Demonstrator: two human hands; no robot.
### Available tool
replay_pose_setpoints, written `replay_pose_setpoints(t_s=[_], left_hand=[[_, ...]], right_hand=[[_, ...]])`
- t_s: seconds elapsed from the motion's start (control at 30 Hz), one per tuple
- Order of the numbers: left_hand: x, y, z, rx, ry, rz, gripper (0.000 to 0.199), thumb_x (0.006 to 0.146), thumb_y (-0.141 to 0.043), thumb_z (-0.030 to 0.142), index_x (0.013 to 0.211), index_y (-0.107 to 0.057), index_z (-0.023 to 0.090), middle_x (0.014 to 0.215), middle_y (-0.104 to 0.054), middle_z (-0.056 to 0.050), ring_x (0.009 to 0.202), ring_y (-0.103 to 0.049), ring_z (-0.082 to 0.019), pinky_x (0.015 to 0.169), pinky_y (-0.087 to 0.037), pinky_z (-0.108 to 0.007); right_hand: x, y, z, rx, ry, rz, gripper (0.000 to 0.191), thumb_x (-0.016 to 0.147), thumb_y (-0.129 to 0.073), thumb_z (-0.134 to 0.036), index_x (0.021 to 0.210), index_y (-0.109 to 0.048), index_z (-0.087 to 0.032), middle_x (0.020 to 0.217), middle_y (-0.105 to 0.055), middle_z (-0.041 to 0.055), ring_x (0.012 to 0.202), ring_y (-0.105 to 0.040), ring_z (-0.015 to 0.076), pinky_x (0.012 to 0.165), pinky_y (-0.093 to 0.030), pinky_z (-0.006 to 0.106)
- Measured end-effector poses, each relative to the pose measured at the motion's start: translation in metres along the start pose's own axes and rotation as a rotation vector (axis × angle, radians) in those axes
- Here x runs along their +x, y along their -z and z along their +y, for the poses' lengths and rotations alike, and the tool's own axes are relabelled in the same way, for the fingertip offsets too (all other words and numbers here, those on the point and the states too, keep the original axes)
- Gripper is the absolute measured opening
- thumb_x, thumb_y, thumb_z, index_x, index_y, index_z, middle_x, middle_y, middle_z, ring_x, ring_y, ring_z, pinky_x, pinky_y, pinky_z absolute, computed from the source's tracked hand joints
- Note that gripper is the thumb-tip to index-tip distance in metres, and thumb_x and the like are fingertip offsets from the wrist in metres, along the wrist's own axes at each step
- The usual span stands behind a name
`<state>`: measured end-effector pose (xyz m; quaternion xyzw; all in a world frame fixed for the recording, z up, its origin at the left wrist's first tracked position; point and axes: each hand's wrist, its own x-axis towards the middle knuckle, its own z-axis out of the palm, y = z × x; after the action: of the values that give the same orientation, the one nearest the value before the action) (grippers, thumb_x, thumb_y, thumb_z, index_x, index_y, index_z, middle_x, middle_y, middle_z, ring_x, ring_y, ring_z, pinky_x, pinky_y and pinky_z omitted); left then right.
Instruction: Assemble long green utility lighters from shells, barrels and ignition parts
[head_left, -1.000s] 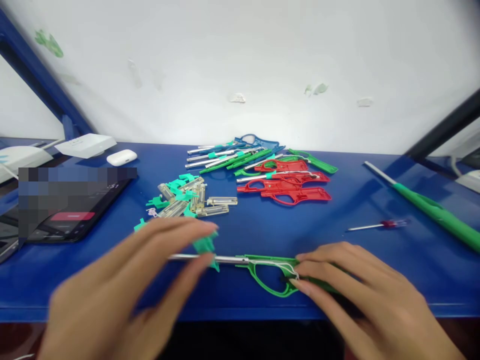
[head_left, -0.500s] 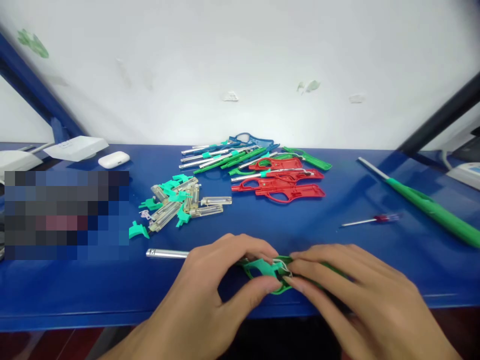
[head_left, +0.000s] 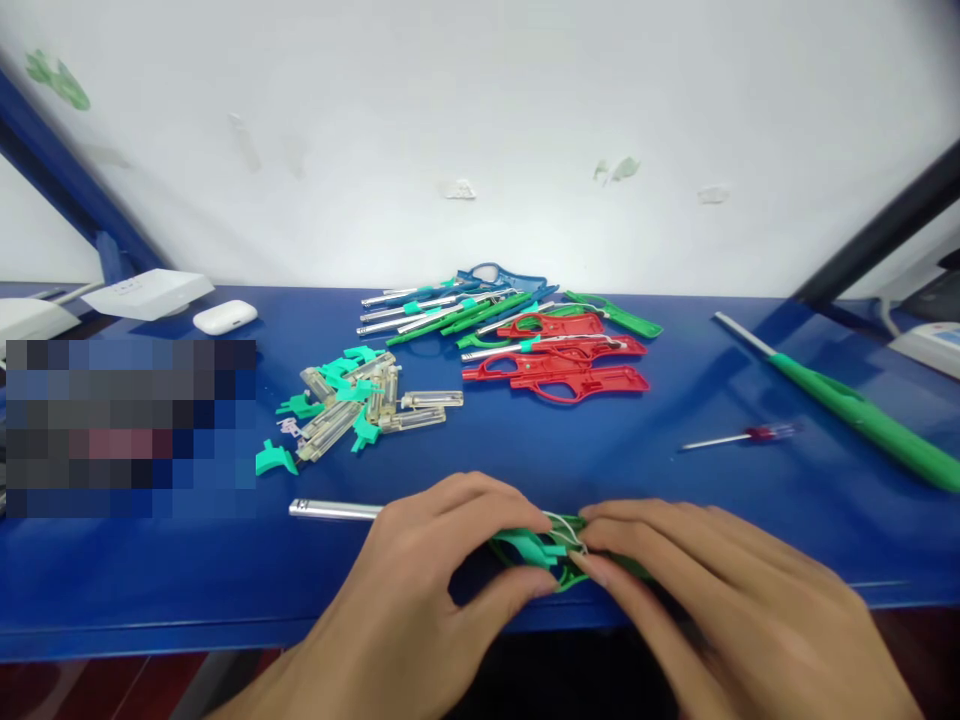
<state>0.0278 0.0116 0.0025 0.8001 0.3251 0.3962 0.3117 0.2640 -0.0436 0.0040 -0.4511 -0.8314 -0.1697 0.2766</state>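
Note:
A green long-neck lighter casing [head_left: 574, 577] lies open near the table's front edge, between both hands. Its metal tube [head_left: 334, 509] sticks out to the left, past my left hand [head_left: 420, 570]. The left thumb and fingers are closed around the casing at a teal trigger [head_left: 529, 547]. My right hand [head_left: 712, 580] grips the handle end, its thumb and fingertips pressed by a thin white wire [head_left: 564, 528] inside the shell. Much of the handle is hidden under the right fingers.
Teal triggers and clear fuel tanks [head_left: 330, 430] are heaped left of centre. Behind lie blue and green lighter parts and red casing halves [head_left: 581, 378]. To the right are a screwdriver [head_left: 750, 436] and a whole green lighter [head_left: 855, 410]. A white earbud case [head_left: 225, 318] sits back left.
The teal trigger has tilted and shifted slightly within the casing, and the white wire shows in a higher arc. Both hands keep their places with small finger movements.

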Motion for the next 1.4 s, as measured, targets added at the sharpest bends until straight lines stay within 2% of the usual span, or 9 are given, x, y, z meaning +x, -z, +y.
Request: replay_pose_setpoints(t_s=[0.17,0.37,0.57,0.8,1.17,1.4], left_hand=[[-0.001,-0.002,0.000,0.039,-0.038,-0.001,0.021,0.090,-0.087,0.006,0.097,-0.079,0.024,0.103,-0.078,0.007,0.091,-0.076,-0.005,0.092,-0.053,-0.006],[-0.006,-0.004,0.000,0.066,-0.069,-0.022,0.021,0.096,-0.080,0.006,0.107,-0.079,0.023,0.110,-0.076,0.004,0.098,-0.075,-0.007,0.097,-0.055,-0.009],[-0.007,-0.006,-0.002,0.081,-0.082,-0.032,0.021,0.100,-0.076,0.010,0.113,-0.077,0.027,0.111,-0.075,0.005,0.099,-0.075,-0.008,0.095,-0.055,-0.012],[-0.009,-0.008,0.001,0.101,-0.096,0.001,0.018,0.102,-0.073,0.011,0.113,-0.074,0.025,0.112,-0.077,0.006,0.097,-0.076,-0.007,0.093,-0.056,-0.013],[-0.010,-0.009,0.005,0.180,-0.124,0.046,0.022,0.100,-0.070,0.008,0.114,-0.075,0.023,0.110,-0.078,0.003,0.093,-0.077,-0.010,0.087,-0.060,-0.019],[-0.011,-0.008,0.005,0.209,-0.125,0.036,0.021,0.099,-0.069,0.008,0.112,-0.074,0.023,0.109,-0.078,0.003,0.093,-0.077,-0.012,0.083,-0.061,-0.021]], right_hand=[[0.001,0.001,-0.001,0.001,0.012,-0.015,0.042,0.118,-0.041,-0.021,0.101,-0.079,-0.026,0.099,-0.088,-0.0073,0.082,-0.084,0.0135,0.080,-0.055,0.032],[0.001,-0.001,-0.006,-0.020,-0.022,-0.009,0.043,0.117,-0.038,-0.020,0.098,-0.077,-0.025,0.094,-0.088,-0.0054,0.077,-0.083,0.0158,0.075,-0.053,0.035],[-0.002,-0.003,-0.011,-0.010,-0.073,0.004,0.033,0.116,-0.043,-0.019,0.102,-0.073,-0.024,0.097,-0.087,-0.0050,0.078,-0.083,0.0159,0.078,-0.051,0.035],[-0.008,-0.007,-0.014,-0.010,-0.113,0.016,0.024,0.116,-0.046,-0.021,0.109,-0.068,-0.024,0.097,-0.087,-0.0047,0.077,-0.083,0.0162,0.079,-0.052,0.034],[-0.003,-0.005,-0.019,-0.056,-0.127,0.011,0.023,0.113,-0.045,-0.015,0.104,-0.065,-0.022,0.088,-0.086,-0.0002,0.068,-0.083,0.0197,0.066,-0.055,0.036],[0.003,-0.003,-0.021,-0.058,-0.124,0.041,0.031,0.115,-0.041,-0.015,0.099,-0.067,-0.021,0.083,-0.085,0.0009,0.064,-0.081,0.0172,0.064,-0.053,0.033]])
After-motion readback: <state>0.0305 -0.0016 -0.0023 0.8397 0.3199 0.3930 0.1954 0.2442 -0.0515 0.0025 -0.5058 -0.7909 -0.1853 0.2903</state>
